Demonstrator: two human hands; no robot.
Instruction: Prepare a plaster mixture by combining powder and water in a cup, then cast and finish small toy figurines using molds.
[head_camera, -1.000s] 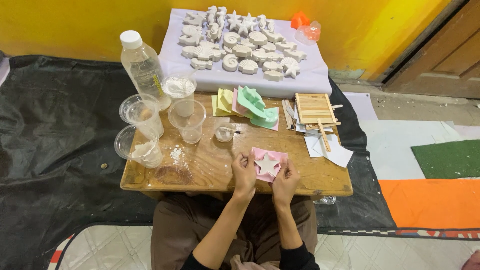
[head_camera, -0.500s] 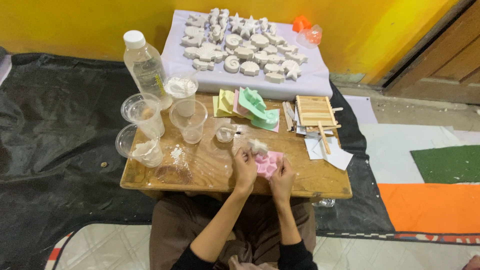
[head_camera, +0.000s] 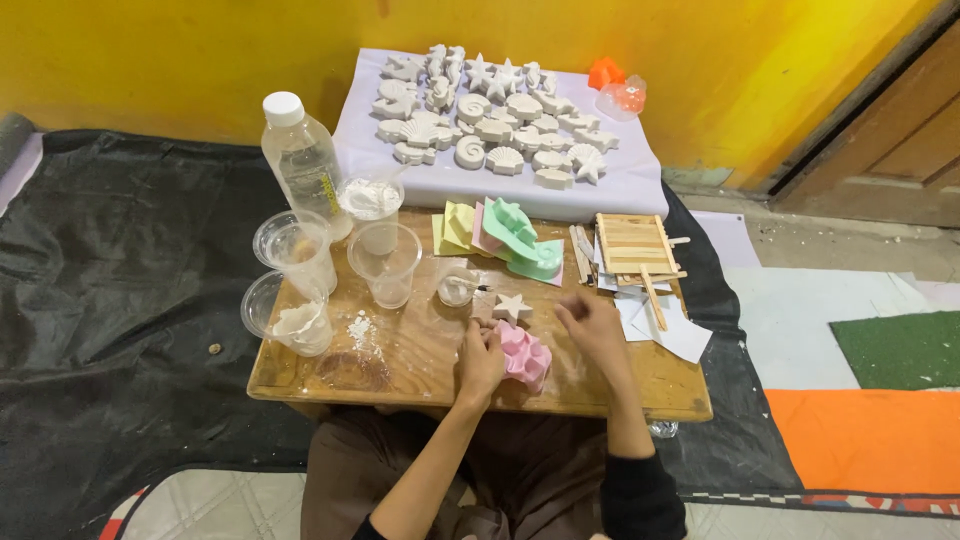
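Observation:
My left hand (head_camera: 480, 362) grips the edge of a pink silicone mould (head_camera: 525, 354) that lies folded on the low wooden table (head_camera: 420, 370). A white plaster star (head_camera: 512, 307) rests on the table just beyond the mould, free of both hands. My right hand (head_camera: 592, 330) hovers to the right of the star and mould with fingers loosely curled and nothing in it.
A stack of green, pink and yellow moulds (head_camera: 505, 235) lies behind the star. Clear plastic cups (head_camera: 385, 262), a small cup (head_camera: 456, 287) and a water bottle (head_camera: 303, 165) stand at left. Wooden sticks (head_camera: 632, 247) and paper scraps are at right. Several plaster casts (head_camera: 490, 115) sit on a lilac sheet.
The star cast has come out of the pink mould and now lies on the table. My right hand has let go and moved right; the left still holds the mould.

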